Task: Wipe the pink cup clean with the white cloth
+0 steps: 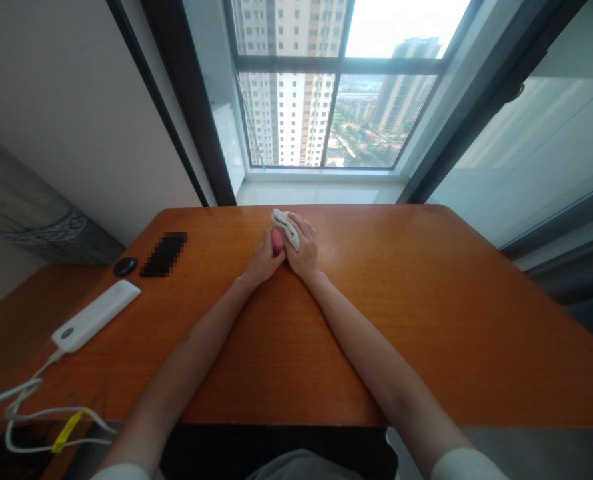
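My left hand (265,259) has its fingers closed round a small, rounded pinkish-red object (277,240). Most of that object is covered by my fingers, so its kind cannot be told. A folded white cloth (287,229) is gripped in my right hand (304,247), and it lies against the right side of the pinkish object. Both hands meet above the far middle part of the wooden table (376,320), close to its back edge.
At the left of the table lie a white power strip (96,317) with its cable (26,393), a round black object (125,267) and a pixelated dark rectangle (164,255). Behind the table is a window (336,65); a curtain (41,207) hangs at the left.
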### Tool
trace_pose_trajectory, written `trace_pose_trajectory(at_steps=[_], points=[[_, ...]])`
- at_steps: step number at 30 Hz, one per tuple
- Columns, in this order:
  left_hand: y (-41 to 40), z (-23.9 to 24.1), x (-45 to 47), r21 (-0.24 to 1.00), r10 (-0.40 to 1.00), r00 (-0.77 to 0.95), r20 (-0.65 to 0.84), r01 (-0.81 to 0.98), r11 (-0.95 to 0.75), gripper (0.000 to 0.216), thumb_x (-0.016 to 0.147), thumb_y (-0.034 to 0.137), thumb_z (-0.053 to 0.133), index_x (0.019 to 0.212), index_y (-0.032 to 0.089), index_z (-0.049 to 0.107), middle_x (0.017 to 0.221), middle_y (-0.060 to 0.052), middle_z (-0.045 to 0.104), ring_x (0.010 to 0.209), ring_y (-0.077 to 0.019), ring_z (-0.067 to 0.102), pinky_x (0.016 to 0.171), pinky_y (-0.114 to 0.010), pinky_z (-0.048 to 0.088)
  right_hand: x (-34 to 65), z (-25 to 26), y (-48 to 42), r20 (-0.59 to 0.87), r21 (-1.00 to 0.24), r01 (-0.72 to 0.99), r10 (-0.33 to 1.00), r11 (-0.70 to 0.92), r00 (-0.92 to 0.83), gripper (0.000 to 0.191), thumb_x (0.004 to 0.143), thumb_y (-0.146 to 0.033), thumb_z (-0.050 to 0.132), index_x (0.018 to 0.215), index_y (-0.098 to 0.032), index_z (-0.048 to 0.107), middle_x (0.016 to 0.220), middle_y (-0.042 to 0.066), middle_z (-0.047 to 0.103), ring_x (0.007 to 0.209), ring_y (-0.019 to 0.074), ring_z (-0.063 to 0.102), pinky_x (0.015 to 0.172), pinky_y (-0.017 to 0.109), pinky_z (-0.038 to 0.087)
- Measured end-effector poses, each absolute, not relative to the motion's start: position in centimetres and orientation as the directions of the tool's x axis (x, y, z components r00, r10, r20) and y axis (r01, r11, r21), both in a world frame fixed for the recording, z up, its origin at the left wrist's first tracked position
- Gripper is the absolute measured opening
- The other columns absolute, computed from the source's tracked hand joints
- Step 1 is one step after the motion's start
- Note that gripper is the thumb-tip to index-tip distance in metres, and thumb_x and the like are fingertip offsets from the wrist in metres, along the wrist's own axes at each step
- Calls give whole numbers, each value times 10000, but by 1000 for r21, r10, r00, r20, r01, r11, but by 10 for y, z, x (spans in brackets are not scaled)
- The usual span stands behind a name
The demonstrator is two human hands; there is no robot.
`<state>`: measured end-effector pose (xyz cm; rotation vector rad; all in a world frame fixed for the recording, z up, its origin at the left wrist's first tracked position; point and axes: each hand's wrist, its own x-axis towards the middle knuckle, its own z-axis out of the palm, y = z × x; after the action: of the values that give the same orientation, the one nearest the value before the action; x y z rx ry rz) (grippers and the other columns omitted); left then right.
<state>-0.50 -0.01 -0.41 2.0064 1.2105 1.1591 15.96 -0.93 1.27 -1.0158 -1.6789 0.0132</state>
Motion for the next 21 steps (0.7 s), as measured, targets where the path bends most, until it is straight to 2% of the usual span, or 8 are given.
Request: trace_pose_trajectory(at_steps=[11, 15, 21], points=[[-2, 0, -4, 765, 888, 229, 398, 451, -459, 704, 1012, 428, 694, 1620, 226, 401, 1593, -180, 614, 1425, -359, 664, 1240, -559, 513, 161, 13, -8, 756, -575, 526, 653, 626, 49, 455, 1121, -417, 522, 1531, -276, 658, 1599, 100, 663, 1507, 288, 582, 1326, 521, 424], [-4, 1, -3, 759, 893, 219, 394, 470, -450, 697, 1018, 461, 690, 1612, 230, 408, 1582, -184, 622, 1407, -360, 673, 1220, -561, 526, 160, 14, -7, 718, -650, 458, 687, 606, 109, 448, 1133, -428, 475, 1524, -308, 657, 1601, 86, 659, 1507, 275, 586, 1324, 533, 433], [-7, 7, -2, 761, 902, 215, 373, 485, -430, 669, 1026, 461, 674, 1592, 215, 418, 1530, -188, 651, 1341, -357, 703, 1170, -541, 558, 162, 8, 1, 638, -746, 396, 745, 535, 194, 451, 1146, -483, 436, 1460, -297, 700, 1500, 72, 729, 1404, 248, 659, 1268, 464, 484]])
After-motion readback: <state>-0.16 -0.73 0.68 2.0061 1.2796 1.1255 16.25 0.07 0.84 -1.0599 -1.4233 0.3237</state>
